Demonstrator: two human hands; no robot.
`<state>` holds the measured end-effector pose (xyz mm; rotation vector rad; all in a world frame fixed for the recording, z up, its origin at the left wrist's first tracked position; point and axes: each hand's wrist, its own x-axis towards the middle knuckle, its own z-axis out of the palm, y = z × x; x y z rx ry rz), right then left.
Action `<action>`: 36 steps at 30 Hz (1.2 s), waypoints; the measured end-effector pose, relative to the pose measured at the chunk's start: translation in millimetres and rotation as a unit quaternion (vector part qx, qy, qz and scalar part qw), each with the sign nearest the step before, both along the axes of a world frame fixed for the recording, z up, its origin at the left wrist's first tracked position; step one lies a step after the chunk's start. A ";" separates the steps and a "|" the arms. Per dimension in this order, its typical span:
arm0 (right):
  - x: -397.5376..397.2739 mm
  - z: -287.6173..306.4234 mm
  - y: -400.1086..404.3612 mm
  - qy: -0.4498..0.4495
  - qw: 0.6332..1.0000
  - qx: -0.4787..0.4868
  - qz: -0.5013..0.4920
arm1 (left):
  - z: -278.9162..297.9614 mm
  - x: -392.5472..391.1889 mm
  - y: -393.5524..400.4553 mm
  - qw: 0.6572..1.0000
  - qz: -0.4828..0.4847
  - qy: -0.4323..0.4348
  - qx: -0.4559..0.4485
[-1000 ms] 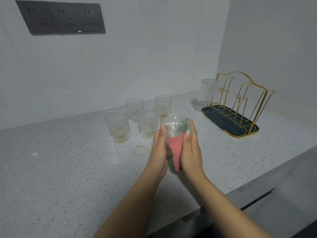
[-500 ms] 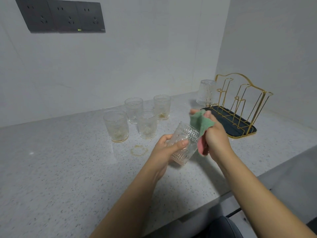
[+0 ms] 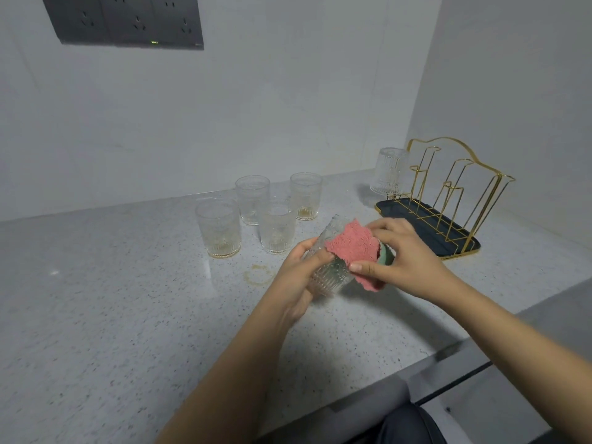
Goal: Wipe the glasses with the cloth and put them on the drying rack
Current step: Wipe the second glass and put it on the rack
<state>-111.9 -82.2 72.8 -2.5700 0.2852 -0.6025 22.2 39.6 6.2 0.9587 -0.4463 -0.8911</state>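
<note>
My left hand (image 3: 296, 274) grips a ribbed clear glass (image 3: 328, 277), tilted with its mouth toward the rack. My right hand (image 3: 407, 261) holds a pink and green cloth (image 3: 352, 246) pressed over the glass's upper side and rim. Both hands hover above the counter. Several more ribbed glasses (image 3: 219, 227) stand upright in a cluster behind my hands, some with yellowish residue at the bottom. One glass (image 3: 389, 171) sits upside down on the far left peg of the gold wire drying rack (image 3: 455, 193), which has a dark tray (image 3: 426, 225).
The speckled grey counter (image 3: 112, 299) carries a yellowish ring stain (image 3: 258, 274) just left of my hands. A dark socket panel (image 3: 128, 20) is on the back wall. The side wall stands close behind the rack. The counter's front edge runs at lower right.
The cloth has been turned from green side up to pink side up and now covers the glass's mouth end. My right hand has moved down over the glass.
</note>
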 end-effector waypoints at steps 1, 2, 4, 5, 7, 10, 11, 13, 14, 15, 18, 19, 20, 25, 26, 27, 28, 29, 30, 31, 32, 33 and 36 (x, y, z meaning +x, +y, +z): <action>0.2 -2.4 1.5 -0.006 1.000 -0.008 -0.001 | -0.3 1.0 0.7 1.000 -0.004 0.005 -0.004; 0.4 -3.6 2.0 -0.011 1.000 -0.008 -0.002 | -1.3 2.3 0.9 1.000 -0.009 0.007 0.000; 1.1 -2.8 0.8 0.001 0.998 0.059 0.021 | -2.4 3.1 0.6 1.000 -0.027 0.008 0.007; 1.3 0.6 2.5 0.020 0.991 0.126 0.047 | -3.2 2.7 0.1 0.999 -0.041 0.007 0.011; 3.0 8.8 6.0 0.102 0.970 0.195 0.100 | -2.6 -1.0 -0.2 0.998 -0.056 0.004 0.035; 5.8 17.5 2.5 0.218 0.943 0.207 0.142 | 0.2 -7.5 -0.7 0.996 -0.069 0.001 0.058; 6.1 19.6 -0.3 0.230 0.937 0.220 0.147 | 0.8 -8.8 -1.0 0.996 -0.073 -0.005 0.060; 5.0 22.5 -4.6 0.234 0.923 0.260 0.158 | 3.6 -10.7 -0.1 0.995 -0.088 -0.016 0.051; 4.0 22.0 -6.2 0.231 0.917 0.283 0.162 | 4.9 -11.6 0.6 0.994 -0.096 -0.020 0.043; 3.5 20.7 -8.0 0.222 0.912 0.303 0.162 | 6.1 -12.6 1.2 0.994 -0.101 -0.022 0.035; 3.1 16.9 -9.0 0.181 0.915 0.334 0.139 | 6.5 -14.5 0.8 0.996 -0.084 -0.010 0.016; 3.2 15.9 -8.8 0.169 0.915 0.343 0.130 | 5.3 -15.2 -0.3 0.997 -0.071 -0.013 0.021; 3.7 15.2 -7.6 0.160 0.914 0.355 0.119 | 3.9 -15.6 -1.7 0.998 -0.058 -0.024 0.028; 5.6 15.2 -3.5 0.212 0.896 0.369 0.128 | 2.0 -20.6 -4.1 0.999 0.002 -0.038 0.018; 6.6 15.1 -2.4 0.229 0.890 0.366 0.144 | 2.8 -20.8 -3.3 0.999 0.004 -0.038 0.016; 7.7 15.9 -1.3 0.245 0.886 0.362 0.153 | 2.7 -20.2 -3.1 0.999 0.005 -0.040 0.018; 9.2 17.9 0.6 0.253 0.885 0.358 0.159 | 2.9 -19.6 -2.9 0.999 0.007 -0.041 0.026; 9.8 19.4 2.7 0.256 0.884 0.356 0.164 | 2.5 -18.4 -2.6 0.998 0.009 -0.043 0.035; 9.7 20.6 4.8 0.258 0.884 0.350 0.172 | 3.7 -17.4 -1.7 0.998 0.005 -0.045 0.044; 9.6 22.3 6.7 0.264 0.885 0.338 0.182 | 4.6 -15.8 -1.4 0.998 -0.006 -0.043 0.053; 9.0 23.3 7.3 0.274 0.886 0.322 0.190 | 3.7 -13.6 -2.0 0.997 -0.026 -0.042 0.062; 8.3 22.8 7.9 0.294 0.890 0.291 0.193 | 2.1 -10.8 -1.9 0.996 -0.050 -0.039 0.068; 8.3 13.7 10.9 0.345 0.909 0.112 0.206 | 8.1 -7.2 2.8 0.989 -0.096 -0.002 0.109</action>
